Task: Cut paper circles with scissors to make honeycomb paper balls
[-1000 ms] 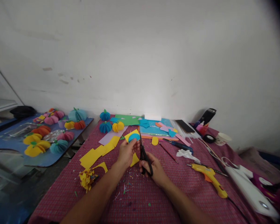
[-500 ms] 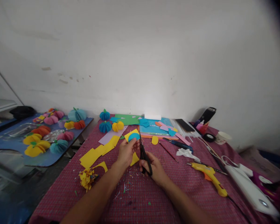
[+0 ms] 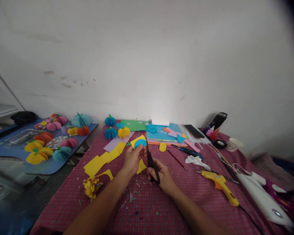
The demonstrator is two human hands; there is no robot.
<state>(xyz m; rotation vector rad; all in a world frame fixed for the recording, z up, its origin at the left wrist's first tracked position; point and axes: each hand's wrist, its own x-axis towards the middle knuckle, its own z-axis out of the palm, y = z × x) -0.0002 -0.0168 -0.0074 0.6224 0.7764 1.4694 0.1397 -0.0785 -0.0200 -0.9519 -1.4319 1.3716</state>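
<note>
Between the thumb and fingers of my left hand [image 3: 133, 159] is a yellow paper piece [image 3: 135, 140] with a blue rounded paper shape [image 3: 140, 142] lying over it. My right hand [image 3: 162, 174] grips black-handled scissors [image 3: 152, 164], their blades pointing up against the right edge of the yellow piece. How far the blades are parted is too small to tell. Below my left fingers, another yellow piece [image 3: 141, 167] rests on the cloth. A rounded yellow cutout [image 3: 162, 147] lies to the right of the blades.
Yellow paper squares [image 3: 94, 165] and crumpled yellow scraps [image 3: 91, 187] lie left on the checked tablecloth [image 3: 142, 215]. Paper pumpkins [image 3: 110, 133] stand behind; more sit on a blue table [image 3: 45, 168]. On the right are a pencil [image 3: 176, 158], a yellow glue gun [image 3: 220, 186] and a paper cup [image 3: 234, 144].
Almost nothing differs. Both hands, the paper and the scissors keep nearly the same place, with only a slight shift of the right fingers on the handles.
</note>
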